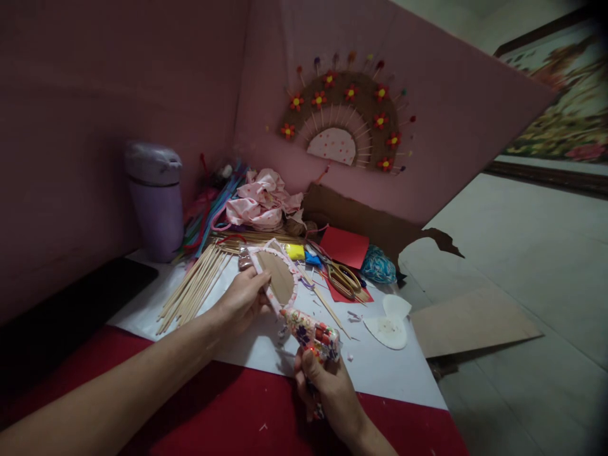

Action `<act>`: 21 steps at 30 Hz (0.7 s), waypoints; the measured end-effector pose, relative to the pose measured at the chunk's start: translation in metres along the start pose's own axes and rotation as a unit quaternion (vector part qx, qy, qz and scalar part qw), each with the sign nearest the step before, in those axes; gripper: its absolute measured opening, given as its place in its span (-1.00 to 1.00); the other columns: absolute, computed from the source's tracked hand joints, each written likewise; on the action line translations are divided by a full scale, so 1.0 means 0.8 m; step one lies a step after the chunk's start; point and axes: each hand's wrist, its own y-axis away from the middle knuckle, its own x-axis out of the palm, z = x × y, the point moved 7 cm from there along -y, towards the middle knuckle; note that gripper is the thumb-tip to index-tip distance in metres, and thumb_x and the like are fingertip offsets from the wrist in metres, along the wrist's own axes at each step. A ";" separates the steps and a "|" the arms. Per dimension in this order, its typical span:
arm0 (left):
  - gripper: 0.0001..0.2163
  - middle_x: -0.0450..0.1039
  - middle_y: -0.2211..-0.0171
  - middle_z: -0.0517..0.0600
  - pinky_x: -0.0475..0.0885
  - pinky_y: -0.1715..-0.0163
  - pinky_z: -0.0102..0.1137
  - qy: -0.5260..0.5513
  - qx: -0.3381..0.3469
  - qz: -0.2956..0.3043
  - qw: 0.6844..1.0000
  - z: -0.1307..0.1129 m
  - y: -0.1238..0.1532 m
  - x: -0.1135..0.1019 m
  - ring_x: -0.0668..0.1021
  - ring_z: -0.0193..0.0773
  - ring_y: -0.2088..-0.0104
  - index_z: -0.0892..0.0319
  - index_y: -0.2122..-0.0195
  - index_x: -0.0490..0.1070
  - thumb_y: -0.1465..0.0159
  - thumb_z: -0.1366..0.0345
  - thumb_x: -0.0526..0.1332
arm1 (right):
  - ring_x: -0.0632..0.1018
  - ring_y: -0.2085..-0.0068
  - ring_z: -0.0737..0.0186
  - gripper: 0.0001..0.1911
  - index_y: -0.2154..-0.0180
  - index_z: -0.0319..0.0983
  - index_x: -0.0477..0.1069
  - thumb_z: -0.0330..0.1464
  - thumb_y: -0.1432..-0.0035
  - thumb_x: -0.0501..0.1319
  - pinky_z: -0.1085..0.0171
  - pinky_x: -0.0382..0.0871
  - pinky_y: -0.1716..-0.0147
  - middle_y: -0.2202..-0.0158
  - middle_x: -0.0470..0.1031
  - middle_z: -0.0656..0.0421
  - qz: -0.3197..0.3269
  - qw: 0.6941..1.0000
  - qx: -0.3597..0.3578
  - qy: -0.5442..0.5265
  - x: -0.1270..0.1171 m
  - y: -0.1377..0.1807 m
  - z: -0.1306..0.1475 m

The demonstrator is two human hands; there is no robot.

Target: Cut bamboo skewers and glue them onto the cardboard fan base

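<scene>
My left hand (247, 292) is closed on a half-round cardboard piece (278, 278), its edge wrapped with pink dotted fabric. In my right hand (327, 383) is a flower-patterned glue gun (311, 332), gripped by its handle, with a small red light lit. The gun's nozzle meets the lower corner of the cardboard piece, or sits very close to it; I cannot tell which. Both hands are above a white sheet (380, 380). Just beyond the piece are gold-handled scissors (344, 278), a yellow packet (294, 252) and a blue packet (312, 257).
Wooden sticks (194, 288) lie left, near a purple tumbler (156, 202). Crumpled pink fabric (263, 202), red paper (344, 247), blue yarn (379, 265) and white round pads (387, 332) surround the work. A flower-decorated cardboard arch (342, 88) hangs on the pink wall behind.
</scene>
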 end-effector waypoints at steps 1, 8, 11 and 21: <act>-0.81 0.47 0.52 0.04 0.45 0.63 -0.39 -0.001 0.001 -0.001 1.000 0.000 0.000 0.000 0.51 -0.29 0.63 0.28 0.11 0.26 -0.26 0.39 0.01 | 0.20 0.77 0.52 -0.46 0.60 -0.29 0.25 0.07 -0.02 0.15 0.51 0.10 0.84 0.75 0.19 0.31 -0.001 1.000 -0.001 0.001 0.000 0.000 0.000; -0.78 0.48 0.52 0.04 0.44 0.63 -0.40 -0.004 0.004 0.003 1.000 0.000 -0.003 0.000 0.52 -0.28 0.63 0.27 0.08 0.26 -0.27 0.38 0.00 | 0.20 0.77 0.51 -0.46 0.59 -0.29 0.26 0.07 0.00 0.16 0.49 0.14 0.84 0.75 0.19 0.31 0.002 1.000 0.007 -0.001 0.000 0.000 -0.002; -0.80 0.48 0.52 0.04 0.44 0.62 -0.39 0.000 0.005 0.003 1.000 -0.002 -0.001 0.000 0.52 -0.28 0.63 0.27 0.11 0.28 -0.26 0.39 0.01 | 0.21 0.77 0.51 -0.44 0.63 -0.29 0.24 0.07 -0.01 0.15 0.49 0.14 0.84 0.75 0.19 0.29 -0.007 1.000 0.013 0.005 -0.003 0.000 -0.005; -0.92 0.41 0.62 -0.05 0.42 0.65 -0.44 0.020 0.018 -0.021 0.999 -0.009 0.003 0.000 0.48 -0.33 0.67 0.26 0.29 0.28 -0.24 0.42 0.03 | 0.20 0.78 0.51 -0.46 0.56 -0.30 0.28 0.08 0.01 0.17 0.50 0.13 0.85 0.75 0.21 0.30 -0.016 1.000 0.009 -0.004 -0.003 0.001 -0.004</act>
